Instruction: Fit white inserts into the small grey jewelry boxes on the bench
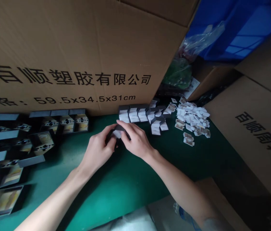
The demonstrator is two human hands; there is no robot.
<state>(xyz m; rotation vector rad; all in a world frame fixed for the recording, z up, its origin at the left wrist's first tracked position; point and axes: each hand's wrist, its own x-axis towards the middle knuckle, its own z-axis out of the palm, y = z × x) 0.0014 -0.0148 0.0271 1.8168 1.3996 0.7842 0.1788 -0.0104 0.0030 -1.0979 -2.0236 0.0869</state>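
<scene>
A small black box with a white inside (117, 133) is held between both hands at the middle of the green table (116, 189). My left hand (102, 141) grips its left side, thumb toward the white part. On the right, my right hand (135, 138) has its fingers closed over the box's other side. Just beyond the hands stands a group of small open black boxes with white linings (133, 115). Right of these lies a loose heap of small white pieces (192, 115). The fingers hide much of the held box.
Larger open dark boxes (44, 144) with pale and metallic-looking contents line the left side. A big printed cardboard carton (78, 48) walls off the back. Another carton (253, 128) bounds the right. Behind are clear plastic bags (181, 70) and a blue bin (241, 35).
</scene>
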